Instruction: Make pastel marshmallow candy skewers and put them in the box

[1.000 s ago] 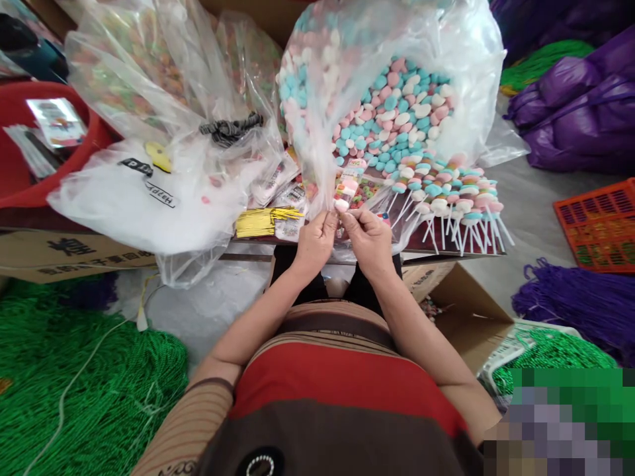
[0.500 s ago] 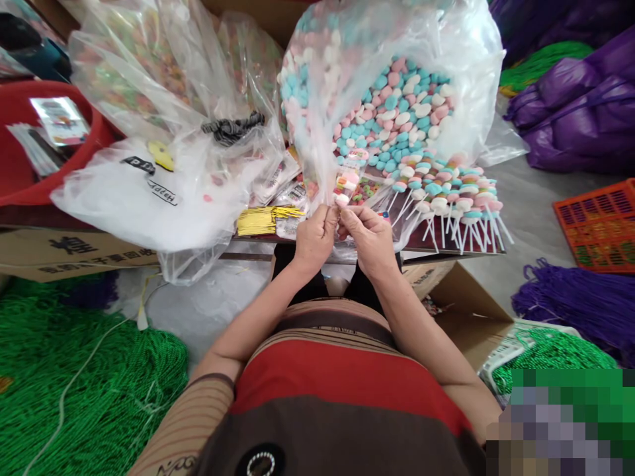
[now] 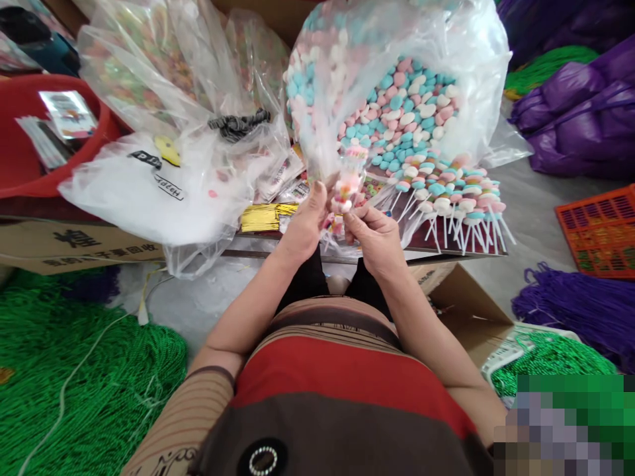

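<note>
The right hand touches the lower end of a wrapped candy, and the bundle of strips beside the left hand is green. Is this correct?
Not quite: the bundle of strips beside the left hand is yellow, as the head view shows. The right hand does touch the wrapped candy.

Head view: from above, facing forward and down
Shirt (image 3: pixel 342 370): nearest, bottom centre
Table (image 3: pixel 417 237): farther, upper frame

We see a grey floor (image 3: pixel 528 218) running past the dark reddish table (image 3: pixel 415 239) toward the far right, where pale light glints on purple bundles (image 3: pixel 575 132). Right of the table we find an orange crate (image 3: pixel 602 228); an open cardboard box (image 3: pixel 466 304) stands nearer, and green cords (image 3: pixel 99 370) cover the near-left floor.
</note>
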The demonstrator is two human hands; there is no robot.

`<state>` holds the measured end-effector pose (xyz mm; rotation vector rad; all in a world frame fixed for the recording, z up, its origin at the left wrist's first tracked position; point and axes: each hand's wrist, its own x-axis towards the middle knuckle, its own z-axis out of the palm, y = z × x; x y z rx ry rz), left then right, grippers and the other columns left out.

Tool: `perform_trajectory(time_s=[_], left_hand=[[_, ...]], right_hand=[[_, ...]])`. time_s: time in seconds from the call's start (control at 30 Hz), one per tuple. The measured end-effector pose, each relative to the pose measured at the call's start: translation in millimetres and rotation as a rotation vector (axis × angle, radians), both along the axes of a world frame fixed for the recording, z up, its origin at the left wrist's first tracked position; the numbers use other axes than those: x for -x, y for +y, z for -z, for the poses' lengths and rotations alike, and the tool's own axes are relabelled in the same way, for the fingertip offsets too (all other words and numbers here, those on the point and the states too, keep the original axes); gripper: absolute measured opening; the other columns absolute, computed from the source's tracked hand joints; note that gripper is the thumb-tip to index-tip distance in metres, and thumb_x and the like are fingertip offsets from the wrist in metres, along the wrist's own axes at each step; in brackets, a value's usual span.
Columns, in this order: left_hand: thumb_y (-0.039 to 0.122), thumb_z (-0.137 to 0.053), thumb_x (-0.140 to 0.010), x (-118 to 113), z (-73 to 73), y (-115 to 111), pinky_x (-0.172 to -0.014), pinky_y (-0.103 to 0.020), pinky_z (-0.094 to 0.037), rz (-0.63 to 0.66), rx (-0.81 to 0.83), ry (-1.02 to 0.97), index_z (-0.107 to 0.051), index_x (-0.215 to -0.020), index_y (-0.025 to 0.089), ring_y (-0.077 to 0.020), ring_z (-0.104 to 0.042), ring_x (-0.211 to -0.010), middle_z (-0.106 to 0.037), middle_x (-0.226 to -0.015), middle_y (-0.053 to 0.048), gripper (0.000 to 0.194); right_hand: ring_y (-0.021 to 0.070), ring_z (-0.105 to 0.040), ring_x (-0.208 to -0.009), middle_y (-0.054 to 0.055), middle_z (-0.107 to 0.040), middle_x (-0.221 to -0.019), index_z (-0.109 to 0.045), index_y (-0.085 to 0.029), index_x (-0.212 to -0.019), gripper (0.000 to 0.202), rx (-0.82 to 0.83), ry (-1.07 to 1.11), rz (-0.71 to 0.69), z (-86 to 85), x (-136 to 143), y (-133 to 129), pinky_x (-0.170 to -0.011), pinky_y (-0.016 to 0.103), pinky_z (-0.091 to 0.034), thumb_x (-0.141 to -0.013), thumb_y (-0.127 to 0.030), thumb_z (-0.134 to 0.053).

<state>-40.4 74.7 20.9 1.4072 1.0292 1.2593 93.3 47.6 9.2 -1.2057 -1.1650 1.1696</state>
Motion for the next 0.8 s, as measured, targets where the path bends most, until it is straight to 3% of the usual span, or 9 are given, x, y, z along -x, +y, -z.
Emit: perform_trajectory(time_s=[0.07, 0.13, 0.2, 0.3, 0.4, 0.5, 0.67, 0.73, 0.8], left_hand=[[0.078, -0.013, -0.096, 10, -17.6, -6, -0.062, -0.037, -0.052, 0.149, 0.051, -0.205, -0.072, -0.109, 0.023, -0.0238, -0.068, -0.083, -0.068, -0.083, -0.011, 0.082], [0.085, -0.013, -0.091, 19, -30.2, -19, -0.054, -0.036, -0.047, 0.260, 0.093, -0.168, -0.076, -0.091, 0.022, -0.0222, -0.064, -0.069, -0.066, -0.076, -0.011, 0.089], [0.086, -0.027, -0.090, 26, -35.1, -35, -0.061, -0.037, -0.051, 0.353, 0.018, -0.069, -0.077, -0.076, 0.021, -0.0215, -0.065, -0.071, -0.067, -0.071, -0.011, 0.083], [0.083, -0.036, -0.091, 26, -28.5, -48, -0.071, -0.035, -0.055, 0.414, 0.025, 0.007, -0.080, -0.075, 0.019, -0.0188, -0.067, -0.071, -0.068, -0.064, -0.009, 0.078], [0.087, -0.018, -0.089, 20, -14.5, -43, -0.055, -0.030, -0.049, 0.394, 0.280, -0.038, -0.080, -0.082, 0.016, -0.0147, -0.060, -0.052, -0.065, -0.055, -0.008, 0.094], [0.090, -0.006, -0.085, 13, -6.5, -26, -0.045, -0.029, -0.042, 0.351, 0.444, -0.141, -0.079, -0.088, 0.015, -0.0136, -0.053, -0.042, -0.058, -0.047, -0.005, 0.104], [0.088, -0.009, -0.088, 12, -15.3, -8, -0.044, -0.029, -0.040, 0.174, 0.430, -0.280, -0.076, -0.092, 0.018, -0.0114, -0.039, -0.034, -0.036, -0.038, 0.004, 0.096], [0.086, -0.009, -0.089, 14, -19.5, -11, -0.043, -0.029, -0.038, 0.198, 0.407, -0.306, -0.076, -0.088, 0.019, -0.0117, -0.038, -0.034, -0.032, -0.038, 0.004, 0.095], [0.087, -0.014, -0.089, 15, -19.5, -19, -0.043, -0.029, -0.036, 0.323, 0.387, -0.296, -0.075, -0.078, 0.018, -0.0118, -0.040, -0.036, -0.036, -0.038, 0.002, 0.093]], right_hand=[[0.0082, -0.045, -0.050, -0.007, -0.051, -0.054, -0.061, -0.022, -0.069, 0.041, -0.022, -0.053, 0.010, -0.4, -2, 0, -0.050, 0.024, -0.039, -0.082, -0.058, -0.074], [0.0087, -0.047, -0.052, -0.006, -0.053, -0.057, -0.061, -0.022, -0.070, 0.038, -0.051, -0.096, 0.047, -1.6, -5, 3, -0.051, 0.025, -0.040, -0.085, -0.054, -0.073], [0.0092, -0.049, -0.055, -0.005, -0.055, -0.061, -0.064, -0.022, -0.074, 0.031, -0.115, -0.139, 0.117, -5.8, -8, 7, -0.053, 0.025, -0.042, -0.088, -0.049, -0.071], [0.0126, -0.058, -0.065, -0.002, -0.061, -0.073, -0.068, -0.023, -0.084, 0.024, -0.291, -0.261, 0.243, -19.6, -12, 10, -0.061, 0.029, -0.050, -0.094, -0.045, -0.066], [0.0196, -0.067, -0.086, 0.002, -0.067, -0.086, -0.071, -0.026, -0.091, 0.022, -0.475, -0.433, 0.262, -37.4, -13, 4, -0.079, 0.038, -0.057, -0.097, -0.045, -0.062], [0.0214, -0.068, -0.091, 0.003, -0.069, -0.088, -0.072, -0.028, -0.090, 0.019, -0.561, -0.518, 0.172, -47.0, -10, -9, -0.086, 0.042, -0.057, -0.098, -0.043, -0.062], [0.0191, -0.066, -0.086, 0.002, -0.070, -0.086, -0.069, -0.027, -0.087, 0.019, -0.510, -0.473, 0.104, -26.8, -7, -22, -0.084, 0.039, -0.055, -0.099, -0.040, -0.061], [0.0179, -0.064, -0.082, 0.001, -0.069, -0.084, -0.068, -0.026, -0.086, 0.022, -0.416, -0.425, 0.091, -14.5, -11, -21, -0.082, 0.037, -0.053, -0.098, -0.043, -0.061], [0.0167, -0.062, -0.078, 0.000, -0.067, -0.082, -0.067, -0.025, -0.085, 0.024, -0.348, -0.412, 0.109, -8.7, -16, -18, -0.079, 0.036, -0.052, -0.097, -0.045, -0.062]])
